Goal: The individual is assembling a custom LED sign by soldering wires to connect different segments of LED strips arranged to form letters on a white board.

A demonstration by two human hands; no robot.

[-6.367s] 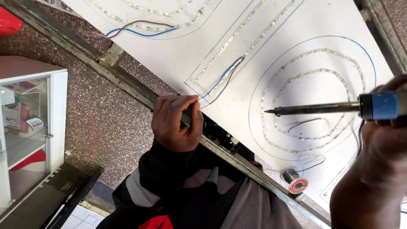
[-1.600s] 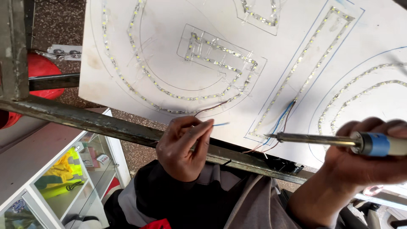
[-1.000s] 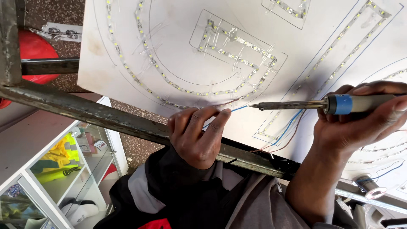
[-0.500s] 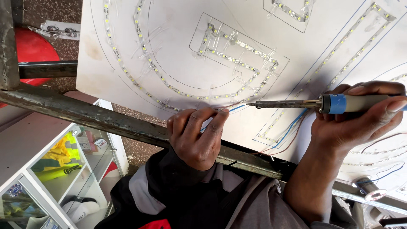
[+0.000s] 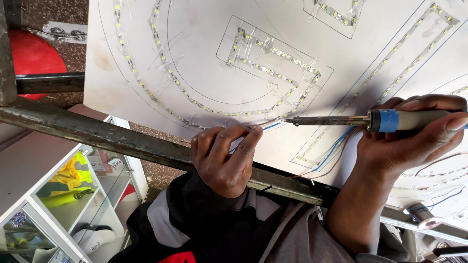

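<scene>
Here the right hand (image 5: pixel 407 141) is wrapped firmly around a soldering iron (image 5: pixel 370 120), fingers closed over its grey handle with the blue collar just ahead of the thumb; from that grip the slim, dull metal shaft runs out leftward to a pointed tip. The tip meets the bared end of a thin wire (image 5: pixel 265 127), blue-sheathed with a reddish strand alongside, which the left hand (image 5: pixel 225 158) pinches between thumb and fingertips just short of the iron's point. Both hands work over a flat white board (image 5: pixel 204 68), matte and smudged, marked with pencilled curves and outlines. Narrow LED strips (image 5: pixel 263 58) dotted with small yellow squares follow those lines, held down under glossy, wrinkled clear tape. Below the right hand's grip, more blue and red wires (image 5: pixel 331 153) loop across the board. Under the left wrist runs a rough, rusty metal bar (image 5: pixel 97 134), and past the right forearm sits a small spool of solder (image 5: pixel 419 214).
</scene>
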